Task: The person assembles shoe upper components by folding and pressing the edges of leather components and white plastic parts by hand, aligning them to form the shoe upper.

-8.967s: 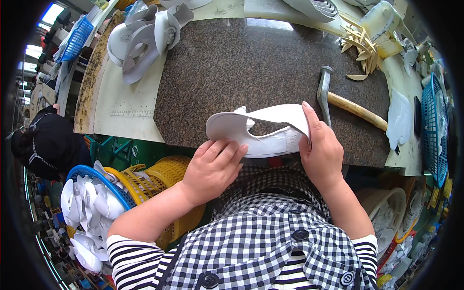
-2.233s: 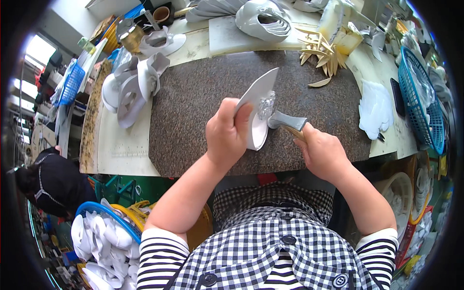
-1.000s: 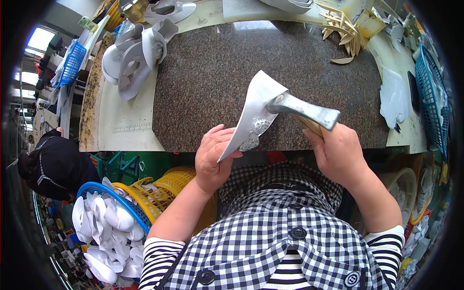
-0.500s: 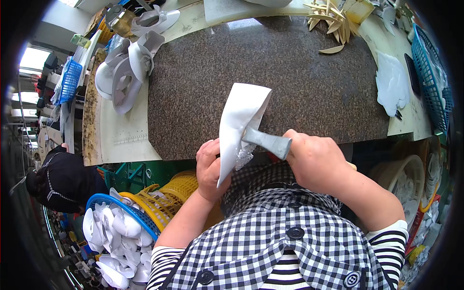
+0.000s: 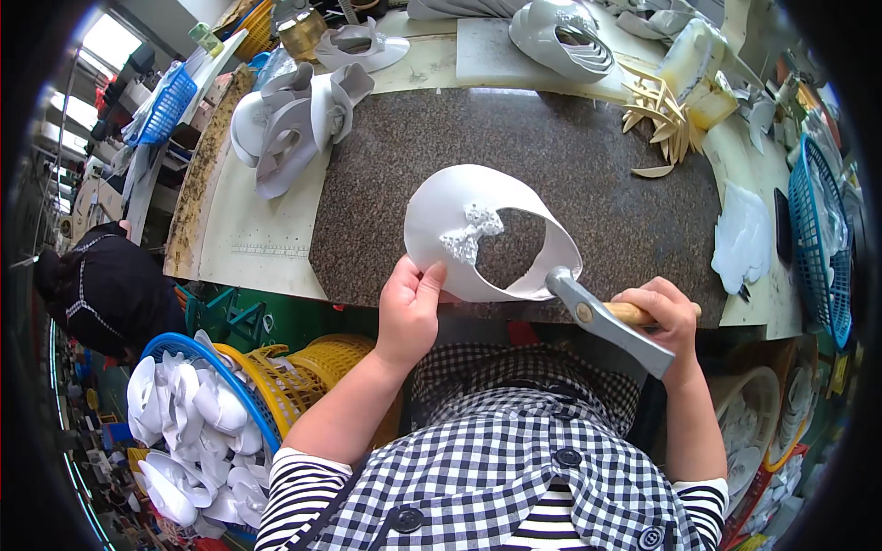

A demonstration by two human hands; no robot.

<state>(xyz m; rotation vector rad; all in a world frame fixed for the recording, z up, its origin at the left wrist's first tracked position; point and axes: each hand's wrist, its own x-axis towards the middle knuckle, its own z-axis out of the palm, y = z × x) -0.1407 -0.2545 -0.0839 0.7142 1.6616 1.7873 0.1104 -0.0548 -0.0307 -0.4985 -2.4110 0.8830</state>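
My left hand [image 5: 409, 308] pinches the near edge of a white shoe upper [image 5: 487, 234] with a sparkly bow. It is curved into an open loop and held up over the dark speckled stone slab [image 5: 514, 156]. A metal hammer [image 5: 611, 321] with a wooden handle is gripped in my right hand [image 5: 666, 317]. The hammer's head touches the right end of the upper at the slab's near edge.
Several finished white uppers [image 5: 289, 124] are piled at the slab's far left, and more fill a blue basket [image 5: 188, 418] beside a yellow basket [image 5: 317, 376] at lower left. A white cloth [image 5: 744, 243] and a blue basket [image 5: 822, 239] lie right. A person in black [image 5: 106, 285] sits left.
The upper was folded flat and held close to my chest with the hammer against it. Now it is opened into a loop over the slab, and the hammer has dropped to its right end.
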